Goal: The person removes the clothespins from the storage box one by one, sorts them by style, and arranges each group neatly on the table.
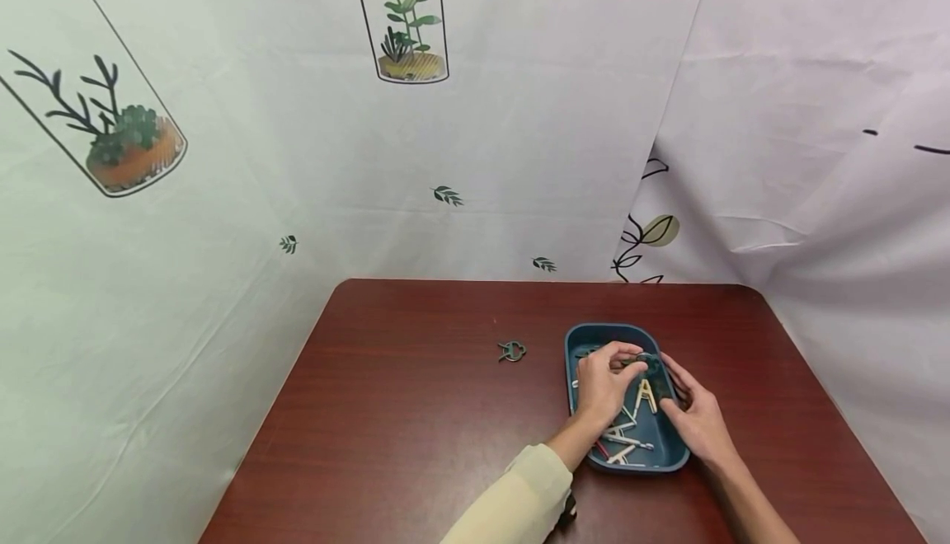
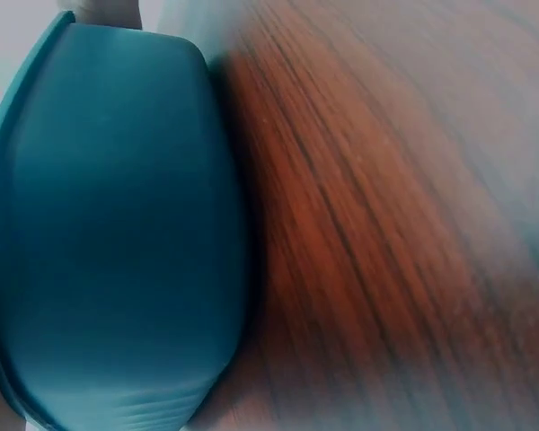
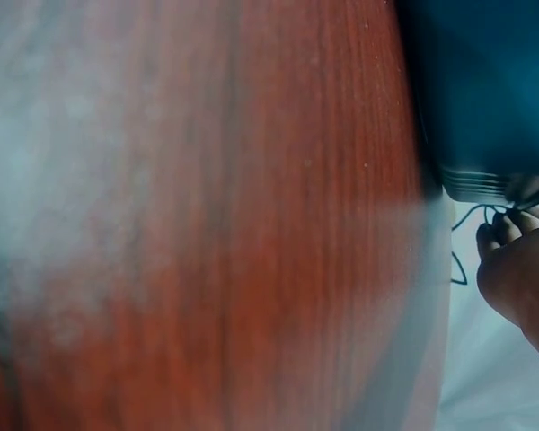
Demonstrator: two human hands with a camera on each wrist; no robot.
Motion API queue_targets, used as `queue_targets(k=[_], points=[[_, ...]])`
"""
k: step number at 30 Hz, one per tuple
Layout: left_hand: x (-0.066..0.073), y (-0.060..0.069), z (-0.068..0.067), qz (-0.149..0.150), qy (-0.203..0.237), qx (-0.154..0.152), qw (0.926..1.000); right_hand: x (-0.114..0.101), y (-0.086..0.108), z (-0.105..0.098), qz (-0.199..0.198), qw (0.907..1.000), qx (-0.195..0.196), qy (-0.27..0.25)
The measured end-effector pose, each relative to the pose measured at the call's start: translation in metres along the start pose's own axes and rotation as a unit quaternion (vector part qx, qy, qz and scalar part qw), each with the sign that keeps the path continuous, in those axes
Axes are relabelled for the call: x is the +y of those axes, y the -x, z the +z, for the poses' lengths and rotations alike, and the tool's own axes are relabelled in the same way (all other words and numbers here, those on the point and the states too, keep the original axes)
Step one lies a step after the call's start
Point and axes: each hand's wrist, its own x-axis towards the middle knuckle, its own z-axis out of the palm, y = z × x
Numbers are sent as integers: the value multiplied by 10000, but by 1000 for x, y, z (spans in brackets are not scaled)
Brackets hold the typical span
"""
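Draped booth: plant-print cloth behind wood-grain table

Downward head view, close wrist views, shared tray

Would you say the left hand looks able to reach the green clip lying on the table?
Probably yes: nothing but the tray's rim seems to stand between the left hand and that green clip on the table; it would need lifting clear.

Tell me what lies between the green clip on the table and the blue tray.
Only bare tabletop lies between that green clip and the tray; the head view shows it.
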Motion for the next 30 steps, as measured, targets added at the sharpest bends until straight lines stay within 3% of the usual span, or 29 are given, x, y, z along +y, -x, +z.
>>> queue_targets(k=[7,18,24,30], points=[[5,-2,-6,55,291,179,9994,2,0,1,-36,10000,37,70],[13,-15,-35,177,473,363,9981,-1,1,1,-75,9998,31,-153],[9,-17,-55,339,480,674,9960,-2,2,0,-20,10000,58,-71],[-4,-18,-78,426,459,991,9931,0,1,1,22,10000,84,-7]])
